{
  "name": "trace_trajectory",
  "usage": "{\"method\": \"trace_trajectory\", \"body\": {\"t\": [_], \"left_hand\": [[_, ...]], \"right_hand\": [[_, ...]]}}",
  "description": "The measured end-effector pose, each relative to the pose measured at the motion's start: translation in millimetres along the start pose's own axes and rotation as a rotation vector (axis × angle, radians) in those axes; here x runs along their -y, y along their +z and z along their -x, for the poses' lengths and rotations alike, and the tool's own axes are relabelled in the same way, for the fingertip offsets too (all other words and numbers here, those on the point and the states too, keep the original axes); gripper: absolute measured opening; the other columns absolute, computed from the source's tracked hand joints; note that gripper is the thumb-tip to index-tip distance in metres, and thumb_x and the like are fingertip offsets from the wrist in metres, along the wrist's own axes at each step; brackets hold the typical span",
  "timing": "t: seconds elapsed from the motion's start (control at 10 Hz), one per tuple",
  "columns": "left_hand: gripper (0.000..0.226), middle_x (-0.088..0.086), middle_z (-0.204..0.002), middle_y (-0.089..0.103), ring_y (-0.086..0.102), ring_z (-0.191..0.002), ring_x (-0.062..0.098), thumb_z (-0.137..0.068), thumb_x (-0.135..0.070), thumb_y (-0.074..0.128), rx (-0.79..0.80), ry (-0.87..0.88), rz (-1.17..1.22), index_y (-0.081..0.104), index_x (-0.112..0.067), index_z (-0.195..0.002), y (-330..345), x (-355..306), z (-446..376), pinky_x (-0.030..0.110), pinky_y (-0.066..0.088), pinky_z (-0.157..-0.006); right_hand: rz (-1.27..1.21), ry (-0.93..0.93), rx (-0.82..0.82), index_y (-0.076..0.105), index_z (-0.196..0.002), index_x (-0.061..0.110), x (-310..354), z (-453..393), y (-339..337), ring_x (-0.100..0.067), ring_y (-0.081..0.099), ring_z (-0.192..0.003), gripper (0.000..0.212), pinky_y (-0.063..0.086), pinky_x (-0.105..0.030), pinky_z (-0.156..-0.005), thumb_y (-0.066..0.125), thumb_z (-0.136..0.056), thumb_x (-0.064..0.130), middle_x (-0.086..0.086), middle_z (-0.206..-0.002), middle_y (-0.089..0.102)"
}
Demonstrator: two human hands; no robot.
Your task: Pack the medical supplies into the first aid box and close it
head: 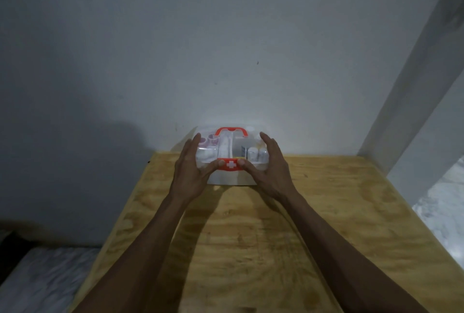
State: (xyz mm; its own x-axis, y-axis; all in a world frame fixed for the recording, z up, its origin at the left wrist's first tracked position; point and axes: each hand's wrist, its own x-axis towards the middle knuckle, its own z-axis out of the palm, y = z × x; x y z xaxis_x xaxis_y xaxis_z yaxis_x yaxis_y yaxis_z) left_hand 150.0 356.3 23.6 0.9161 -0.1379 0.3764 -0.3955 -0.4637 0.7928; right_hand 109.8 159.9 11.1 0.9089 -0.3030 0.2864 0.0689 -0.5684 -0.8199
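A clear plastic first aid box (232, 178) stands at the far edge of the wooden table (313, 224), against the wall. Its transparent lid (231, 144) is down, with a red handle (231, 130) on top and a red latch with a white cross (231, 164) at the front. Through the lid I see small supplies: white rolls, round pinkish items, small bottles. My left hand (192, 167) grips the lid's left side, thumb by the latch. My right hand (270, 165) grips the right side, thumb on the latch's other end.
A grey-white wall rises right behind the box. A white pillar (411, 101) slants up at the right, with pale mottled floor (447, 212) beyond the table's right edge. Left of the table, low down, lies a light patterned surface (42, 280).
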Motion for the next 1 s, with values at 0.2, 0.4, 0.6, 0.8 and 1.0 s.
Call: {"method": "trace_trajectory", "body": {"t": [0.2,0.4,0.6,0.8,1.0], "left_hand": [[0.091,0.004,-0.141,0.051,0.050,-0.125,0.021,-0.070,-0.061,0.068,-0.008,0.013,0.016,0.036,-0.018,-0.144,3,0,-7,0.035,0.047,-0.097],[0.092,0.003,-0.142,0.050,0.050,-0.126,0.022,-0.069,-0.060,0.067,-0.009,0.001,-0.002,0.035,-0.019,-0.145,4,1,-8,0.041,0.049,-0.098],[0.091,0.003,-0.144,0.048,0.048,-0.129,0.024,-0.070,-0.064,0.068,-0.013,-0.026,-0.046,0.037,-0.022,-0.144,4,3,-9,0.046,0.047,-0.101],[0.082,0.006,-0.157,0.028,0.029,-0.141,0.029,-0.076,-0.063,0.064,-0.047,-0.105,-0.284,0.037,-0.028,-0.145,6,-10,-4,0.051,0.036,-0.106],[0.082,0.007,-0.153,0.033,0.034,-0.138,0.028,-0.077,-0.065,0.063,-0.084,-0.053,-0.224,0.035,-0.029,-0.146,-2,-20,21,0.052,0.039,-0.107]], "right_hand": [[0.010,-0.010,0.002,0.021,-0.149,0.040,-2,-10,2,-0.022,0.030,-0.145,0.095,0.039,-0.056,-0.110,0.063,-0.071,0.076,0.007,-0.161,0.024],[0.018,-0.011,0.003,0.019,-0.148,0.042,-4,-11,3,-0.022,0.029,-0.145,0.095,0.039,-0.057,-0.109,0.063,-0.071,0.076,0.007,-0.161,0.023],[0.029,0.007,0.021,0.019,-0.149,0.039,0,-10,1,-0.024,0.030,-0.145,0.097,0.040,-0.057,-0.108,0.063,-0.071,0.077,0.004,-0.161,0.023],[0.065,0.040,0.028,0.021,-0.152,0.031,14,-3,-4,-0.026,0.029,-0.145,0.097,0.034,-0.053,-0.112,0.065,-0.075,0.070,0.001,-0.161,0.024],[-0.012,0.001,-0.027,0.026,-0.149,0.037,13,43,-15,-0.013,0.040,-0.133,0.081,0.038,-0.040,-0.105,0.066,-0.082,0.058,0.014,-0.152,0.035]]}}
